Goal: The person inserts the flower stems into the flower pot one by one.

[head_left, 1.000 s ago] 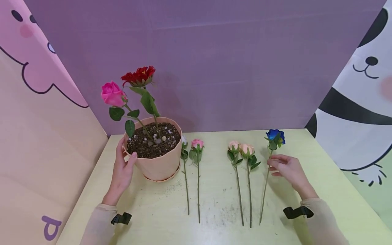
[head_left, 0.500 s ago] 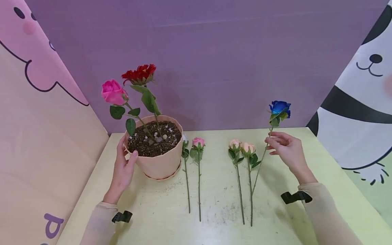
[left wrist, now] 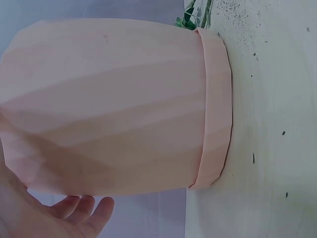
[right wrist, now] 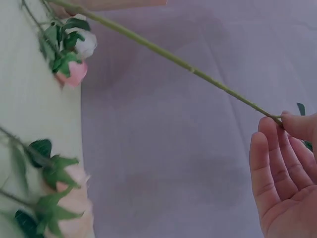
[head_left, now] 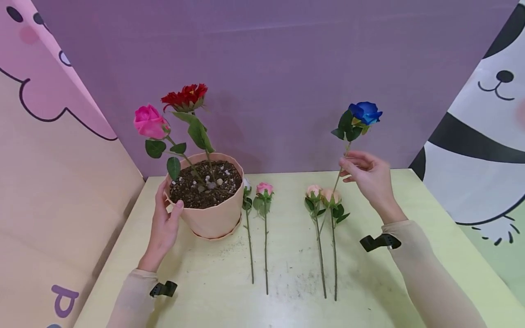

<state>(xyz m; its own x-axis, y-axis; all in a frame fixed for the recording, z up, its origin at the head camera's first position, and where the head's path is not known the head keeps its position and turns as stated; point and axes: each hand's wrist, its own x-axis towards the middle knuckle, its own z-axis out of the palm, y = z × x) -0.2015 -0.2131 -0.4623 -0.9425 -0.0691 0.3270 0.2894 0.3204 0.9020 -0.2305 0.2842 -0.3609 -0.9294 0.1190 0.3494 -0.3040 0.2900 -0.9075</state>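
A peach flower pot (head_left: 215, 223) with dark soil (head_left: 197, 198) stands on its saucer at the left of the table. My left hand (head_left: 162, 234) holds the pot's left side, thumb near the front rim; fingers (left wrist: 84, 213) show beside its wall in the left wrist view. Planted in the soil are a hot-pink rose (head_left: 149, 122) and a red flower (head_left: 186, 98). At the right, my right hand (head_left: 371, 177) pinches the stem of a blue rose (head_left: 366, 113) below its leaves, bloom up. The stem (right wrist: 168, 57) slants down leftward, passing over the peach roses in the head view.
Two peach roses (head_left: 313, 191) lie right of the middle of the table (head_left: 287, 255). A pink rose (head_left: 264, 188) and a white rose (right wrist: 85, 43) lie beside the pot. Soil specks dot the tabletop. A purple backdrop (head_left: 287, 91) rises behind.
My right hand has lifted the blue rose off the table, upward and then leftward, its stem end swinging left over the peach roses. The left hand stays at the pot.
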